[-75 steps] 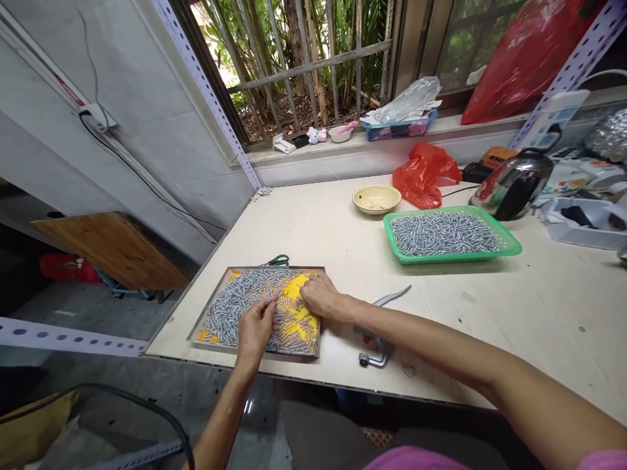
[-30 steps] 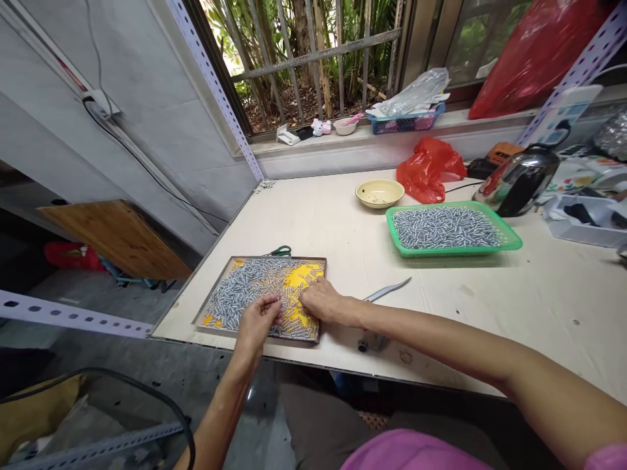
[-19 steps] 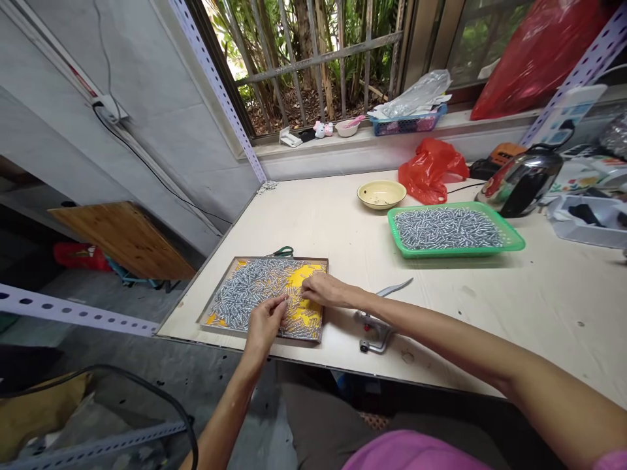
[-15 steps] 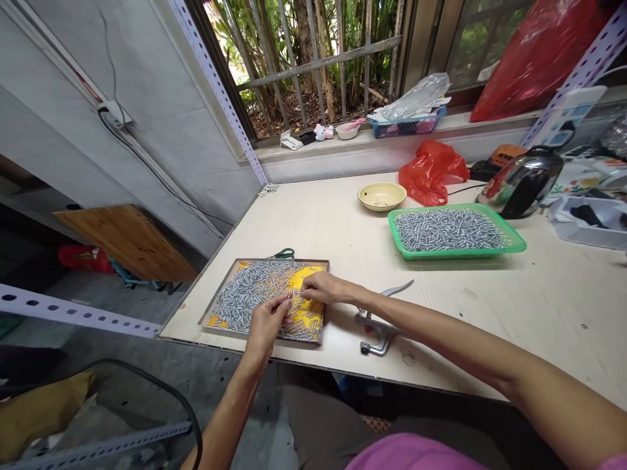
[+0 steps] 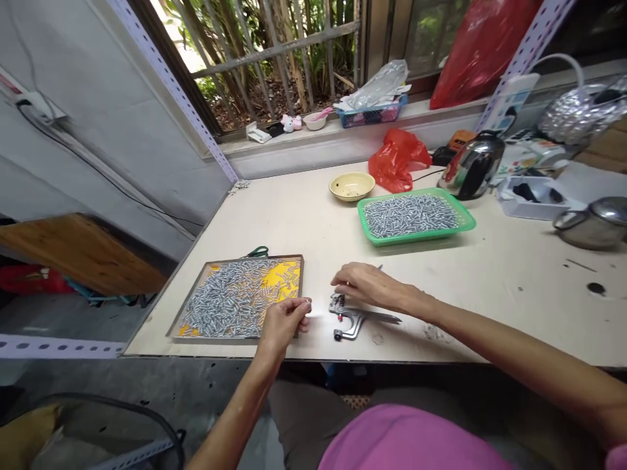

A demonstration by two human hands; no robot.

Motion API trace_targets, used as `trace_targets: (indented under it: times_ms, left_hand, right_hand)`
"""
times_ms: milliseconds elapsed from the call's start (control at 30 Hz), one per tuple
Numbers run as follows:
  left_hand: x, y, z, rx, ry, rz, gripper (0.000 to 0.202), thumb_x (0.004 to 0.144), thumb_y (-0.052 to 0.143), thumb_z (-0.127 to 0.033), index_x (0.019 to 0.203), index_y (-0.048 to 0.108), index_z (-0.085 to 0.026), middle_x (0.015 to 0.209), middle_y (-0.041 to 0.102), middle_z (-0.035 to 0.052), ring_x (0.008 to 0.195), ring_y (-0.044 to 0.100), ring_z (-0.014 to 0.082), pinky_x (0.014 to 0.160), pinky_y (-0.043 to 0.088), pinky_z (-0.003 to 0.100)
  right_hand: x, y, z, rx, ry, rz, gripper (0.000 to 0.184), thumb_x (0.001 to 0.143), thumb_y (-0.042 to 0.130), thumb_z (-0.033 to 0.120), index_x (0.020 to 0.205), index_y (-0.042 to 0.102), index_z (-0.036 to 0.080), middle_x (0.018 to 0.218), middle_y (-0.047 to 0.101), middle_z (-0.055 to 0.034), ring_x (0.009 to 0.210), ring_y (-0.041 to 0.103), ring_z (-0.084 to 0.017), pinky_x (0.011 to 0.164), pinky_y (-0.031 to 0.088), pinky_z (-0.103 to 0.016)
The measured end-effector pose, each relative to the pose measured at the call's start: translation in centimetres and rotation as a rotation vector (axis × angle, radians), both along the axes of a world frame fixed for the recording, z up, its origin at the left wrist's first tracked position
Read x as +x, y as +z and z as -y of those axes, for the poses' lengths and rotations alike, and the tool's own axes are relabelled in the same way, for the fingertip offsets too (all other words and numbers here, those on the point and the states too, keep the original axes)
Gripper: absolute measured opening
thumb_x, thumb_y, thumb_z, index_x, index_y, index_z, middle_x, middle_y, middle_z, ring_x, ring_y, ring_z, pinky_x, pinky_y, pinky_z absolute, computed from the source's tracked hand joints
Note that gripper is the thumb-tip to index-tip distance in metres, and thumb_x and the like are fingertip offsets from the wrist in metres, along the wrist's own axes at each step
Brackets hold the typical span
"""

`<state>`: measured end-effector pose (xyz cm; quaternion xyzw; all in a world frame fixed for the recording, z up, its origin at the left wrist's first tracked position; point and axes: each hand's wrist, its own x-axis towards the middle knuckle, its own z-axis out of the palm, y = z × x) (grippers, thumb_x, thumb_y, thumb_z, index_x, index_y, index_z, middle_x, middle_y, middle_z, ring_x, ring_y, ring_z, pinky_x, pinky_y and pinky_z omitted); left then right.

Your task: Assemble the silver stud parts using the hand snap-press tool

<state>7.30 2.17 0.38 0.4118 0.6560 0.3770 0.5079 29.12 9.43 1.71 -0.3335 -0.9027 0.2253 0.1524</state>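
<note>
A shallow brown tray (image 5: 300,274) with a yellow bottom lies at the table's near left, covered with several small silver metal pieces (image 5: 225,301). My left hand (image 5: 284,321) hovers at the tray's near right corner, fingertips pinched on one small silver piece. My right hand (image 5: 365,286) rests to the right of the tray, its curled fingers over the head of a metal hand press tool (image 5: 349,320) that lies on the table. Whether that hand holds anything is hidden.
A green tray (image 5: 463,220) full of silver pieces sits farther back, with a yellow bowl (image 5: 351,185), a red bag (image 5: 398,156) and a kettle (image 5: 471,171) beyond it. Green-handled scissors (image 5: 257,251) lie behind the brown tray. A metal pot (image 5: 592,223) stands at the right.
Both hands left the tray and moved right. My left hand now pinches a piece at the tray's corner, and my right hand has come over the press tool. The view swung right.
</note>
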Motion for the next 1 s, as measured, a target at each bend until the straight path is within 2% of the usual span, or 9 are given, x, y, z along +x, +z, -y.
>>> trace_targets:
  times_ms: [133,233,367,567,767,900,1000]
  left_hand:
    - [2.6,-1.6,-0.3,-0.058,-0.154,-0.116,0.037,0.065,0.068,-0.048,0.07,0.066,-0.011,0.049,0.053,-0.0025,0.042,0.045,0.0077,0.041,0.036,0.019]
    - [3.6,-2.5,-0.6,-0.107,-0.205,-0.194,0.036,0.064,0.067,-0.048,0.066,0.065,-0.012,0.046,0.047,-0.0044,0.038,0.038,0.0067,0.036,0.03,0.019]
    - [4.3,-2.7,-0.9,-0.168,-0.255,-0.273,0.038,0.064,0.066,-0.051,0.062,0.062,-0.013,0.045,0.043,-0.0053,0.036,0.033,0.0056,0.035,0.024,0.019]
    - [4.4,-2.5,-1.2,-0.199,-0.313,-0.344,0.041,0.065,0.064,-0.055,0.059,0.06,-0.015,0.043,0.041,-0.0059,0.036,0.03,0.0056,0.037,0.021,0.02]
    - [4.0,-3.0,-0.8,-0.196,-0.307,-0.502,0.038,0.065,0.065,-0.053,0.057,0.062,-0.015,0.039,0.043,-0.0045,0.037,0.035,0.008,0.041,0.02,0.022]
    - [4.0,-3.1,-0.7,-0.224,-0.341,-0.486,0.038,0.066,0.064,-0.052,0.059,0.062,-0.015,0.038,0.042,-0.0057,0.036,0.033,0.0072,0.04,0.02,0.021]
    - [4.1,-2.9,-0.8,-0.3,-0.377,-0.368,0.041,0.065,0.064,-0.056,0.061,0.06,-0.015,0.038,0.037,-0.008,0.034,0.029,0.0056,0.038,0.02,0.021]
  right_hand:
    - [5.8,-2.0,3.4,-0.041,-0.057,0.082,0.024,0.09,0.053,0.03,0.109,0.062,0.016,0.101,0.06,-0.0094,0.09,0.056,-0.019,0.078,0.042,-0.03]
    - [7.6,-2.9,5.1,-0.069,-0.099,0.149,0.018,0.091,0.052,0.027,0.101,0.063,0.017,0.097,0.059,-0.0084,0.089,0.056,-0.019,0.078,0.041,-0.03]
    - [7.9,-3.0,5.7,-0.093,-0.142,0.221,0.016,0.092,0.048,0.021,0.088,0.063,0.016,0.091,0.058,-0.0071,0.084,0.055,-0.017,0.074,0.04,-0.028]
    - [8.0,-4.2,5.6,-0.089,-0.149,0.191,0.014,0.092,0.048,0.019,0.087,0.06,0.016,0.088,0.058,-0.0053,0.079,0.052,-0.016,0.068,0.037,-0.027]
    - [8.0,-5.2,6.1,-0.071,-0.172,0.143,0.016,0.094,0.044,0.018,0.086,0.058,0.016,0.086,0.057,-0.0039,0.074,0.05,-0.014,0.066,0.036,-0.026]
    - [8.0,-6.0,6.2,-0.048,-0.176,0.123,0.018,0.094,0.041,0.016,0.085,0.056,0.016,0.085,0.056,-0.0036,0.073,0.049,-0.014,0.064,0.035,-0.027]
    - [8.1,-6.5,6.3,-0.02,-0.167,0.085,0.02,0.094,0.039,0.015,0.085,0.056,0.017,0.085,0.055,-0.0034,0.074,0.048,-0.014,0.063,0.034,-0.027]
